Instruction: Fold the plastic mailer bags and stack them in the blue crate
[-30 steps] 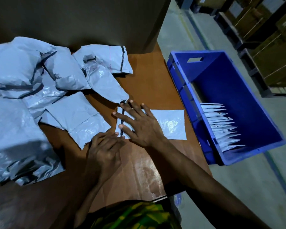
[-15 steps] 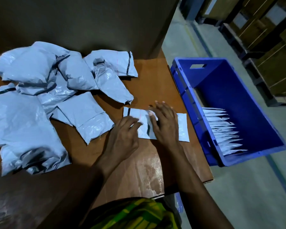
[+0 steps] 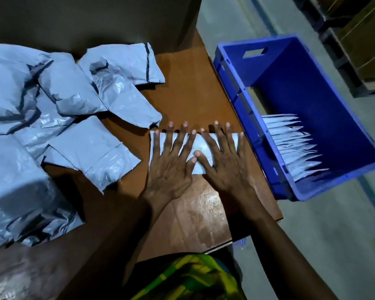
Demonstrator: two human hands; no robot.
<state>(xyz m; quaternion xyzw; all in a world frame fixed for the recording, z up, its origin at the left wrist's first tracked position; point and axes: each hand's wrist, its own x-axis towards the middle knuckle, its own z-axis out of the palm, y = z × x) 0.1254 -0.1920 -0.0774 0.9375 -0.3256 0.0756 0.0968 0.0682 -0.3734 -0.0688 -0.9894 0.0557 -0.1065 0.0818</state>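
Mailers of crumpled grey plastic with dark seal strips (image 3: 41, 100) lie heaped over the left half of the brown wooden surface (image 3: 188, 83), some puffed up, some flat, overlapping one another. Just right of that heap, near the surface's right edge, lies the folded pale grey plastic mailer bag (image 3: 204, 144), a narrow flat band apart from the loose ones. The person's left hand (image 3: 171, 169) lies palm down on its left part, grip spread wide, fingers straight and fanned with the tips reaching past the bag's far edge. The right hand (image 3: 225, 167) lies the same way on the right part, grip likewise spread flat, its little finger at the bag's right end; the two thumbs touch over the middle of the bag. Neither hand curls round anything. Beside the surface's right edge, on the grey concrete floor (image 3: 312, 245), stands the blue rectangular plastic crate (image 3: 275, 68) with a handle slot in its far wall. Inside it, against the wall nearest the surface, a row of folded pale mailer bags (image 3: 290, 144) stands packed on edge. At the bottom edge shows a green and yellow patterned garment (image 3: 193, 278).
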